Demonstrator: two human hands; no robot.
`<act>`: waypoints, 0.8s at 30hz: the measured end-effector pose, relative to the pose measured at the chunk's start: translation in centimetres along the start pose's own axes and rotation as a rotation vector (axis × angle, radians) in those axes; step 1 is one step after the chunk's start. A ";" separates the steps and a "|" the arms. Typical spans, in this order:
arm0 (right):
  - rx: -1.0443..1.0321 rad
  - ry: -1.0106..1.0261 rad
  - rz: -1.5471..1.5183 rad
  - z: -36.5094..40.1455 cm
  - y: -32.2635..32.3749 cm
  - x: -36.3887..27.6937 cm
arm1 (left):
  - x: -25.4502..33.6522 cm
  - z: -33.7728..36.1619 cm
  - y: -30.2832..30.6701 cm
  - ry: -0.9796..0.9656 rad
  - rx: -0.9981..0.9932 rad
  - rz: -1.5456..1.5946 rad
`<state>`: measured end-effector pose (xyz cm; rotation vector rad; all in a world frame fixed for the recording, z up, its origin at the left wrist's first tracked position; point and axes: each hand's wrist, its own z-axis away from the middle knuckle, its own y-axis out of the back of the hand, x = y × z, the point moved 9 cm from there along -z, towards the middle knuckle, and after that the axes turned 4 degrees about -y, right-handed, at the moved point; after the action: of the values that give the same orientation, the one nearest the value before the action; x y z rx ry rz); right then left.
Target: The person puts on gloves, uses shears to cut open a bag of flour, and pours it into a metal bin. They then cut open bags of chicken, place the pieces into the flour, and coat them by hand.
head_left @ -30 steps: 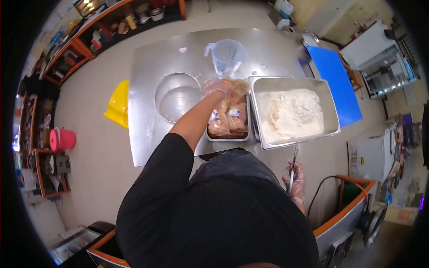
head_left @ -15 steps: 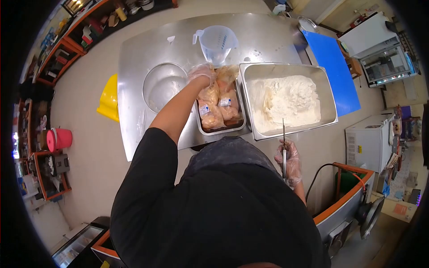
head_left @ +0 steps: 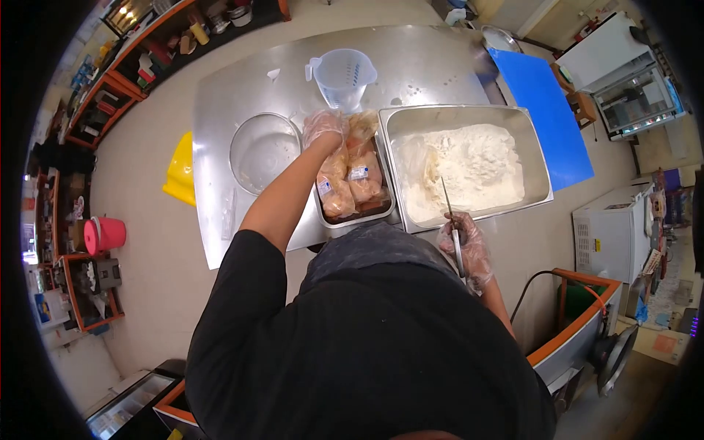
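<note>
My left hand (head_left: 323,129), in a clear glove, grips the top of a plastic bag of raw chicken (head_left: 334,183) standing in a small steel tray (head_left: 359,214). More bagged chicken (head_left: 362,174) lies beside it in the same tray. My right hand (head_left: 466,248), also gloved, holds scissors (head_left: 449,213) with the blades pointing up over the near edge of a large steel pan (head_left: 539,158) filled with flour (head_left: 469,165).
A steel bowl (head_left: 262,150) sits left of the tray and a clear measuring jug (head_left: 341,75) behind it, all on a steel table (head_left: 242,81). A blue board (head_left: 546,110) lies at the right. A yellow bin (head_left: 183,169) and shelves stand to the left.
My right hand has risen with the scissors from beside my body to the flour pan's near edge. My left hand stays on the chicken bag.
</note>
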<state>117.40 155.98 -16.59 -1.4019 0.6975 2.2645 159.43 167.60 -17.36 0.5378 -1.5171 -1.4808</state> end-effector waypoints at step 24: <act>-1.220 0.268 0.852 -2.8 -30.8 -6.2 | 4.1 14.9 10.2 -0.586 0.092 0.281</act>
<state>139.28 178.66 -18.43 -2.2267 -0.2323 3.4812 147.97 174.13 -4.38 -0.0803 -2.0203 -1.4147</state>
